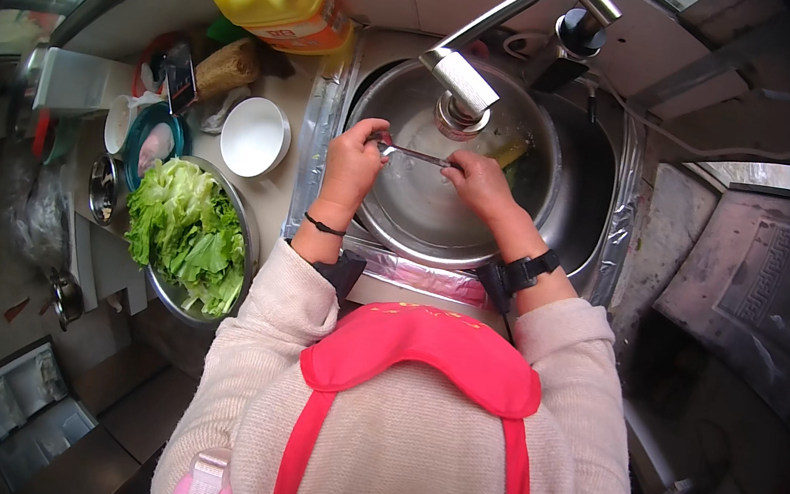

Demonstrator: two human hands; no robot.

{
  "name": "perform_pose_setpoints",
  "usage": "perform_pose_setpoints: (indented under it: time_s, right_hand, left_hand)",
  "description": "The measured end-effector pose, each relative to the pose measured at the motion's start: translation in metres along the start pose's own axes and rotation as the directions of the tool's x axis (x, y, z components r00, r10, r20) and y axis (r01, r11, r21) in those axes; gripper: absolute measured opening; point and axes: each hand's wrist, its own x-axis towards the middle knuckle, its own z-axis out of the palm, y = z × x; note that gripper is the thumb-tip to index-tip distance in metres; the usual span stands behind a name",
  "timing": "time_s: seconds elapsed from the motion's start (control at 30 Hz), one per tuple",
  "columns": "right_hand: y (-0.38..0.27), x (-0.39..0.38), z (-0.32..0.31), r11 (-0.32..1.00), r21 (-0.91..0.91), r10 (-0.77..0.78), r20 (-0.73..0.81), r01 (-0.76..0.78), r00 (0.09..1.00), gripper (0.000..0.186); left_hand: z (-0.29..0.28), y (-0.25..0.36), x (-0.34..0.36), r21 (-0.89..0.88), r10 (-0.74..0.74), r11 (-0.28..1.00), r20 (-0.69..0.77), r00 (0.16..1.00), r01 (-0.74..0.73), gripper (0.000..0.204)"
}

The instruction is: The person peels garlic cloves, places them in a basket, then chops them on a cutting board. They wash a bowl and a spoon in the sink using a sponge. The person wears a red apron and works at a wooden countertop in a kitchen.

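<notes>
Both my hands are closed on a thin metal utensil (pixel 415 155), held level above a large steel basin (pixel 381 215) in the sink. My left hand (pixel 356 153) grips its left end, where something small and reddish shows at the fingers. My right hand (pixel 480 184) pinches the right end. What kind of utensil it is cannot be made out. Shallow water seems to lie in the basin, and a yellow-green piece (pixel 512 152) rests at its right side. Just above my hands hangs the head of the metal faucet (pixel 462 90).
Left of the sink stand a steel bowl of leafy lettuce (pixel 190 233), a white bowl (pixel 255 137), a teal bowl (pixel 137 155) and a phone (pixel 178 78). A yellow pump jug (pixel 282 9) is at the back. The faucet arm reaches over the basin.
</notes>
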Motion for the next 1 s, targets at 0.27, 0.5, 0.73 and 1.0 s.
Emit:
perform_pose_setpoints:
  time_s: [0.27,0.5,0.73,1.0]
  right_hand:
    - [0.013,0.001,-0.056,0.799,0.474,0.216,0.348,-0.37,0.912,0.011]
    - [0.014,-0.009,-0.057,0.777,0.497,0.261,0.303,-0.386,0.916,0.01]
    - [0.023,-0.023,-0.056,0.809,0.447,0.286,0.269,-0.383,0.92,0.011]
    - [0.046,-0.033,-0.049,0.814,0.389,0.396,0.173,-0.432,0.902,0.012]
  left_hand:
    - [-0.01,-0.015,-0.011,-0.263,-0.276,0.894,0.313,0.909,0.362,0.023]
    - [0.008,-0.023,-0.029,-0.251,-0.301,0.888,0.313,0.901,0.384,0.014]
    - [0.023,-0.035,-0.044,-0.215,-0.289,0.905,0.326,0.9,0.368,0.014]
    - [0.061,-0.065,-0.023,-0.14,-0.292,0.926,0.32,0.901,0.35,0.016]
